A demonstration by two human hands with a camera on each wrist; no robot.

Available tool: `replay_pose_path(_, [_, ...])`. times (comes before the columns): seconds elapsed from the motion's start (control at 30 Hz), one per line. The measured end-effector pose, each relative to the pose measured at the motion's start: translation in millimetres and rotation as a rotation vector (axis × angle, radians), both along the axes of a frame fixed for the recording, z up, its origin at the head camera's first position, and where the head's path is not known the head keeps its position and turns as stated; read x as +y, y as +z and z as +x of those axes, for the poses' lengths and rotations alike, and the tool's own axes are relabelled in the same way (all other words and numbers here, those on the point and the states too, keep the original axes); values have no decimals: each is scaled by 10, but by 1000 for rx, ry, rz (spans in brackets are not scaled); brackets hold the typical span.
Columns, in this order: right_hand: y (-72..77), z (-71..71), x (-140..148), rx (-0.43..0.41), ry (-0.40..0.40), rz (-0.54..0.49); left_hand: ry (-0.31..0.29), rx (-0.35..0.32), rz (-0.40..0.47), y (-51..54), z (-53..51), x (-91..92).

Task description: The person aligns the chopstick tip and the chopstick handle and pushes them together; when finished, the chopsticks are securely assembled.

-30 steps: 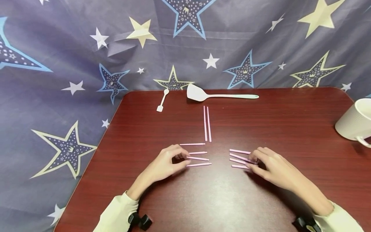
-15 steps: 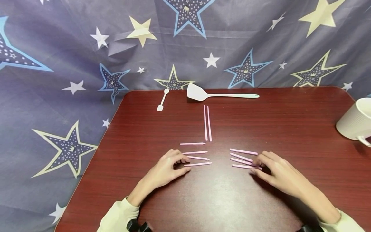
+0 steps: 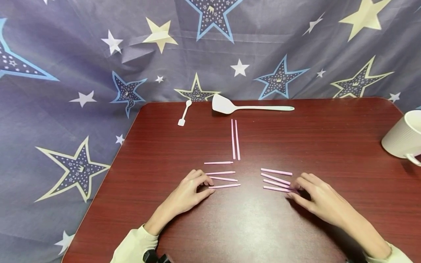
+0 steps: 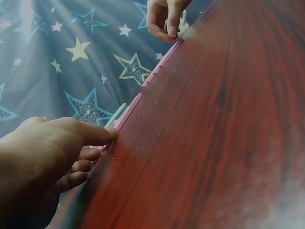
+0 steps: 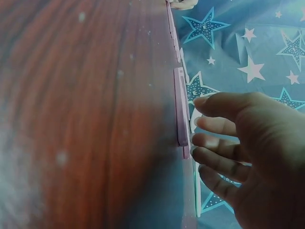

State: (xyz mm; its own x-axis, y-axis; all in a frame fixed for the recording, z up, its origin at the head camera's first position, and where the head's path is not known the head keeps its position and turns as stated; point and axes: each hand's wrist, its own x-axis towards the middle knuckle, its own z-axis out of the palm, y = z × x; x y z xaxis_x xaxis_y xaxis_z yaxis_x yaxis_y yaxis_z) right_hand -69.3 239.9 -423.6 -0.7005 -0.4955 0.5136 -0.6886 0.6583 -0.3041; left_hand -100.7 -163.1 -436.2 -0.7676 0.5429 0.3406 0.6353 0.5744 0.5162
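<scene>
Several pink sticks lie on the table in two groups in the head view. The left group fans rightward from my left hand (image 3: 188, 193), whose loosely bent fingers rest at the left ends, beside the lowest stick (image 3: 225, 186). My right hand (image 3: 320, 197) is at the right ends of the other group, near its lowest stick (image 3: 275, 189), fingers relaxed and apart. Two more sticks (image 3: 237, 140) stand lengthwise above. The left wrist view has my left hand (image 4: 52, 148) with its thumb by a stick end; in the right wrist view my right hand (image 5: 252, 138) holds nothing.
A white spatula (image 3: 223, 105) and a small white spoon-like tool (image 3: 185, 114) lie along the far edge of the table (image 3: 158, 146). At the far right is a white mug (image 3: 402, 135). A star-patterned cloth (image 3: 82, 120) hangs behind the table and at its left.
My right hand has drawn back slightly right, uncovering more of the right-hand sticks. My left hand has shifted a little left and down from the upper sticks. The sticks look nearly unmoved.
</scene>
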Motion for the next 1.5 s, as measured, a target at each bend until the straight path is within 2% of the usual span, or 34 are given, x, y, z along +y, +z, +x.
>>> replay_pose_path(0.5, [-35,18,-26,-30,-6,34,-3,13,9,-24,-4,14])
replay_pose_path(0.97, [-92,8,-80,-11,26,-4,4,0,-2,-34,-4,10])
replay_pose_path(1.23, [-102,1,-99,14,36,-12,-12,11,-15,-31,-9,7])
replay_pose_path(1.37, [-101,4,-109,23,33,-11,-25,29,-19,-18,-10,5])
replay_pose_path(1.5, [-80,13,-117,29,29,-12,-46,74,-18,-17,-18,-2])
